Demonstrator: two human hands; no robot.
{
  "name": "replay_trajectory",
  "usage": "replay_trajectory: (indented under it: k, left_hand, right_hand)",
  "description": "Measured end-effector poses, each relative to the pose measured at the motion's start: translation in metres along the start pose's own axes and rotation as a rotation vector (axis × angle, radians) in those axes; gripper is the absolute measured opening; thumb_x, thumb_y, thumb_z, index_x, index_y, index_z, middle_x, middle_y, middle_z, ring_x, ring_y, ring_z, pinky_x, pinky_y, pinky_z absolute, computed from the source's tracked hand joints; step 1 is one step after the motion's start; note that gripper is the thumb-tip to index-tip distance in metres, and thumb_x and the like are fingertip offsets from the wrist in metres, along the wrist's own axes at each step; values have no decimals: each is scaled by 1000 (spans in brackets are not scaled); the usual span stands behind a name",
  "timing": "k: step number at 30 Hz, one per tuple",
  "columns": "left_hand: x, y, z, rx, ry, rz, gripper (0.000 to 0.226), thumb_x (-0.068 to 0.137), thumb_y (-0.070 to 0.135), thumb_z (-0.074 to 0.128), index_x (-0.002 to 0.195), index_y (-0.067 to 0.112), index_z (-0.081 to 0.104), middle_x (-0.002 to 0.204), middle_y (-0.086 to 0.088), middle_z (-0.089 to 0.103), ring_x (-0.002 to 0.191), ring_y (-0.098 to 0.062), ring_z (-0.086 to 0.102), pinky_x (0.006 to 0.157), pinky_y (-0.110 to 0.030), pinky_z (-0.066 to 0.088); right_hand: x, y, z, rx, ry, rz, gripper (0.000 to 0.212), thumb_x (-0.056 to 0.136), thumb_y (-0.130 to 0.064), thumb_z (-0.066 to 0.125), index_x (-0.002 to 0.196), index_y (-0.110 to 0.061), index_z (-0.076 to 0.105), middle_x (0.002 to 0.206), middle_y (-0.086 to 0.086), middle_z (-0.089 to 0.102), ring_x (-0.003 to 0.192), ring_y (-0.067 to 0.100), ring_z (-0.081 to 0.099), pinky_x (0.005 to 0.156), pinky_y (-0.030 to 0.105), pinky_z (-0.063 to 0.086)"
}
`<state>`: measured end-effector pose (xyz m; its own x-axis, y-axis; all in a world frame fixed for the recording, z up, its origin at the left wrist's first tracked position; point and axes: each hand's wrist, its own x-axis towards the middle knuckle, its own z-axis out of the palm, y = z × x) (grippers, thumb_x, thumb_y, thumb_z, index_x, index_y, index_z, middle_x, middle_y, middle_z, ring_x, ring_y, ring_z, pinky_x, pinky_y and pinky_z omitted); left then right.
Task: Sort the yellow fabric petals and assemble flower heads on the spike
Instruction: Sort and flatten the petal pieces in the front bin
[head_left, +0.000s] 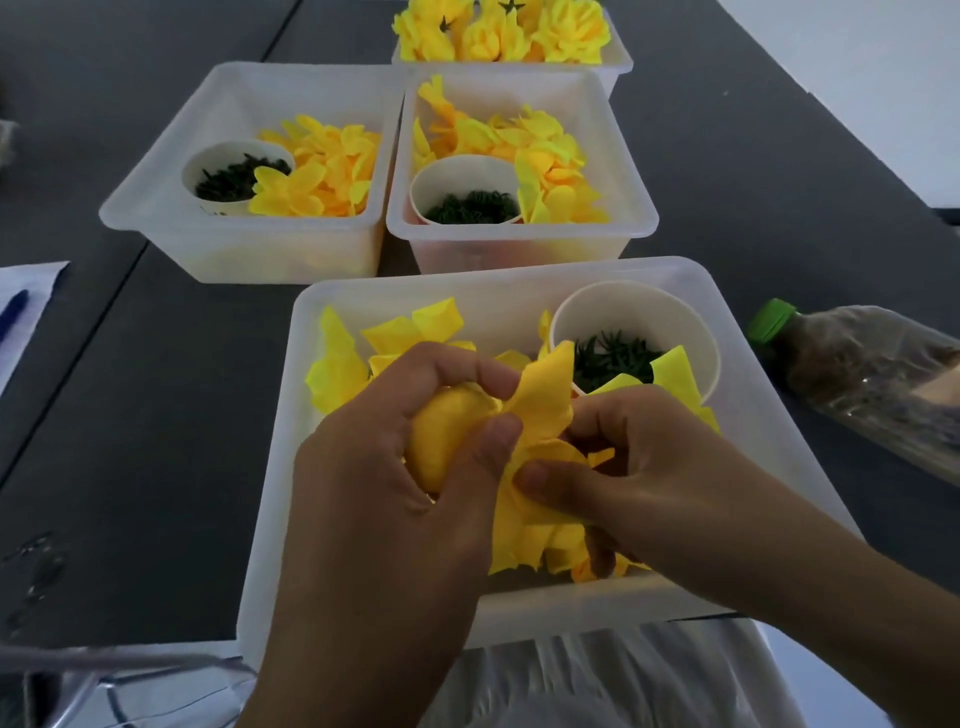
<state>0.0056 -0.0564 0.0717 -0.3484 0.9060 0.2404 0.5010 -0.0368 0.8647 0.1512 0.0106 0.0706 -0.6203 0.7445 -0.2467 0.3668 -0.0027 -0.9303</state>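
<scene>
Over the near white bin (291, 467), my left hand (384, 499) grips a rounded yellow flower head (441, 436) between thumb and curled fingers. My right hand (654, 473) pinches a yellow fabric petal layer (540, 405) that touches the flower head on its right side. Loose yellow petals (395, 338) lie in the bin beneath and behind my hands. A white paper cup (639, 317) with dark green spiky pieces (613, 358) stands in the bin's far right corner. No spike is visible; my fingers hide the flower head's middle.
Two more white bins (171, 187) (608, 156) with petals and cups of green pieces sit behind. A far bin (618, 62) holds finished yellow flowers (498, 31). A plastic bottle with a green cap (862, 374) lies at right. Paper and a pen (13, 312) lie at left.
</scene>
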Motion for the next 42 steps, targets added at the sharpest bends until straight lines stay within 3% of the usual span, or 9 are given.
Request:
replay_trajectory:
  k: [4, 9, 13, 18, 24, 30, 36, 39, 42]
  left_hand:
    - [7, -7, 4, -164, 103, -135, 17, 74, 45, 64, 87, 35, 66, 84, 22, 65, 71, -4, 62, 52, -20, 48]
    - [11, -17, 3, -336, 103, -290, 27, 67, 51, 68, 90, 36, 68, 82, 14, 69, 73, -5, 65, 54, -21, 51]
    - [15, -16, -3, -407, -273, -381, 27, 63, 45, 85, 84, 34, 73, 69, 2, 73, 55, -5, 65, 50, -17, 50]
    - [25, -15, -14, -212, -328, -321, 33, 56, 58, 71, 74, 30, 73, 61, 3, 70, 47, -4, 60, 46, -15, 47]
    - [15, -15, 4, -97, 9, -63, 33, 72, 43, 71, 62, 12, 65, 52, -6, 60, 47, -16, 53, 47, -37, 46]
    - [3, -9, -1, -199, 118, -70, 36, 62, 49, 74, 65, 14, 66, 47, -4, 57, 38, -1, 43, 37, -14, 35]
    - [-6, -5, 2, -236, 67, -67, 37, 61, 48, 74, 68, 12, 68, 53, -6, 65, 45, -21, 58, 37, -25, 42]
    - [-4, -14, 4, -214, 46, -102, 30, 69, 35, 74, 61, 8, 63, 50, -5, 57, 45, -10, 47, 42, -24, 39]
    - [-4, -14, 3, -369, -56, -182, 29, 70, 32, 74, 64, 5, 63, 55, -11, 59, 52, -11, 51, 47, -29, 47]
  right_hand:
    - [4, 3, -4, 79, 88, -80, 38, 75, -47, 58, 78, -10, 67, 59, 0, 60, 51, 9, 57, 52, 18, 49]
    - [3, 5, -5, 351, 18, -38, 33, 78, -40, 58, 76, -7, 61, 59, 3, 58, 45, 13, 50, 49, 23, 47]
    - [0, 10, 2, -53, 351, -214, 37, 91, -48, 52, 67, -19, 54, 50, 2, 54, 40, 9, 47, 42, 21, 40]
    - [-2, 11, 12, -343, 473, -299, 36, 94, -46, 47, 70, -21, 55, 55, -2, 54, 51, 19, 52, 46, 43, 45]
    - [-3, -1, 20, -395, 534, -420, 32, 94, -39, 48, 69, -19, 54, 52, -3, 49, 47, 18, 50, 41, 35, 40]
    - [-1, -7, 17, -265, 455, -453, 35, 92, -39, 50, 64, -19, 50, 51, 2, 48, 45, 18, 47, 45, 40, 40]
    - [-8, -1, 12, -79, 307, -382, 40, 89, -41, 53, 64, -10, 52, 49, 9, 51, 40, 10, 45, 41, 28, 40]
    - [-11, 2, 12, -85, 310, -347, 44, 94, -44, 53, 64, -11, 51, 46, 7, 51, 36, 8, 42, 38, 23, 37]
    - [-11, 8, -3, 243, 111, -168, 41, 85, -42, 56, 72, -4, 52, 43, 4, 49, 32, 13, 41, 34, 20, 36]
